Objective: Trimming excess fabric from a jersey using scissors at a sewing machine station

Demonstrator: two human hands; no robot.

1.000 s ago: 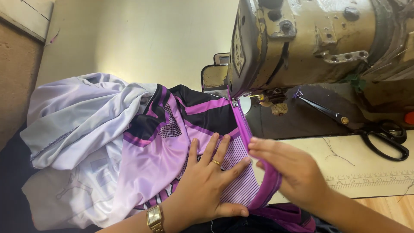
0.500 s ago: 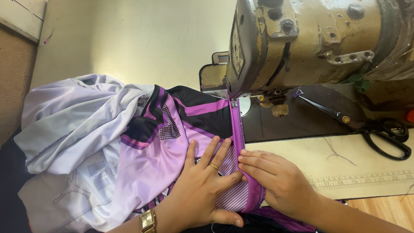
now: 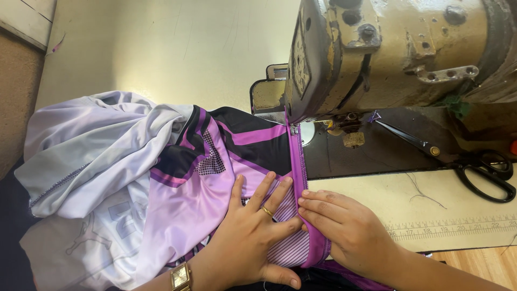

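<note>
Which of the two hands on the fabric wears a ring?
The left hand, flat on the purple garment; a gold ring shows on one finger and a watch at its wrist. The right hand is bare.

A gold ring (image 3: 267, 212) is worn on a finger of the left hand (image 3: 253, 237). A gold wristwatch (image 3: 180, 277) with a square, pale dial and a metal band is worn on the left wrist. The right hand (image 3: 350, 231) is bare, and no sleeves are seen on either forearm.
</note>
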